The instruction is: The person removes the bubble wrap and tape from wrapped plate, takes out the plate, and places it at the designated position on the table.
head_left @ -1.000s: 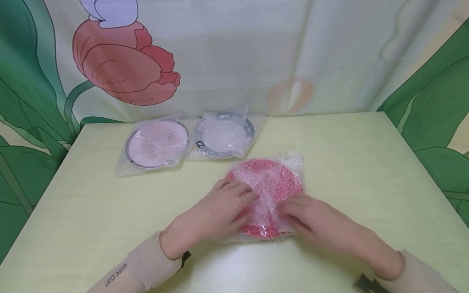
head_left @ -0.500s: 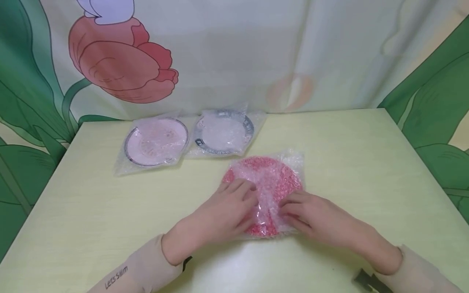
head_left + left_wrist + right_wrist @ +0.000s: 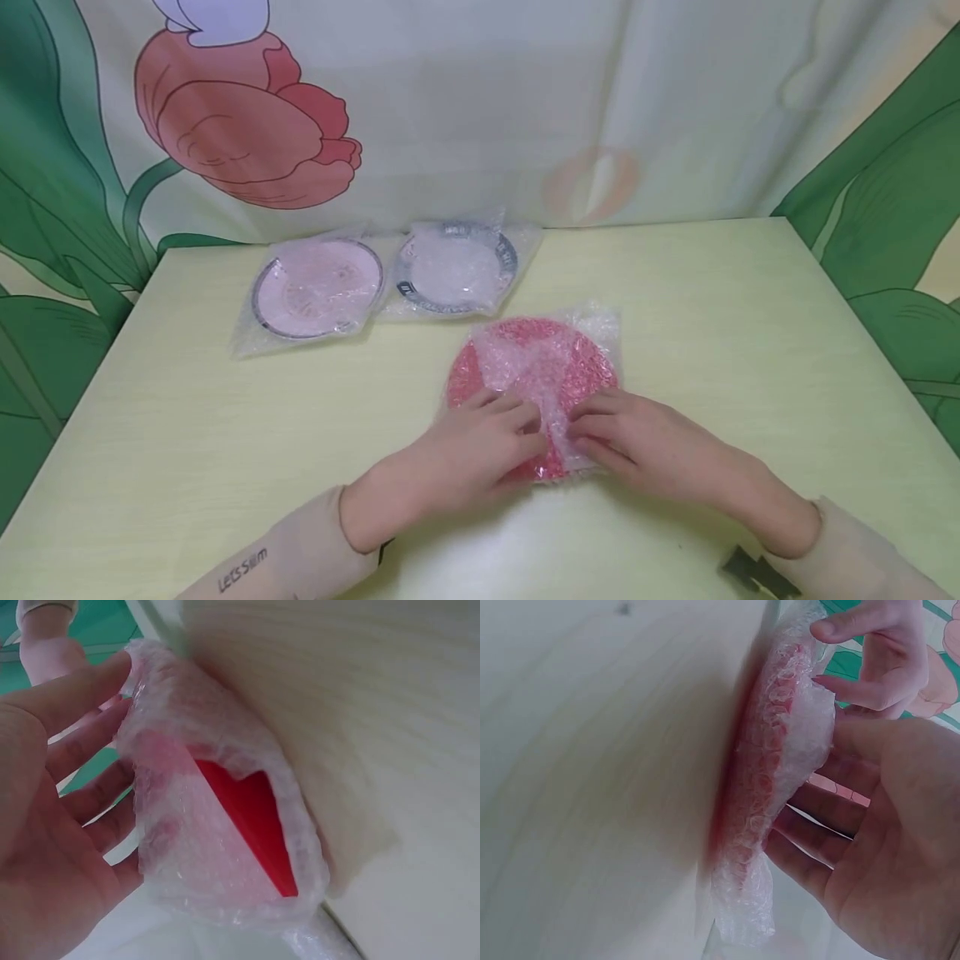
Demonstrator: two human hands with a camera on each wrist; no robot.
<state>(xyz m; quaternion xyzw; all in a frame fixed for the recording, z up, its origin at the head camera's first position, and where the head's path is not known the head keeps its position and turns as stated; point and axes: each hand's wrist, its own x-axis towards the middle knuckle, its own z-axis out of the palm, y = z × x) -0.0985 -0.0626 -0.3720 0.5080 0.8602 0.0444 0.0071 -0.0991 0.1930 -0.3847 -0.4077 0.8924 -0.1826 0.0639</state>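
A round red item, seemingly a plate, lies on the table in bubble wrap (image 3: 525,362). Both hands are over its near half. My left hand (image 3: 480,446) rests over the left side, fingers relaxed and spread, fingertips at the wrap in the left wrist view. My right hand (image 3: 645,442) touches the right side with long, slightly bent fingers; its thumb lies near the wrap's edge in the right wrist view. Through a gap in the wrap, a smooth red surface (image 3: 251,817) shows in the left wrist view. The fingers' contact with the wrap is partly hidden.
Two more bubble-wrapped plates stand farther back: a pinkish one (image 3: 318,287) with a dark rim line, and a white one (image 3: 455,267) with a dark patterned border. The pale table (image 3: 750,333) meets a printed curtain (image 3: 465,108) at the back.
My left hand has shifted down and slightly right across the wrap, uncovering more of the red item's left side. My right hand stays nearly in place. The whole head view has drifted slightly.
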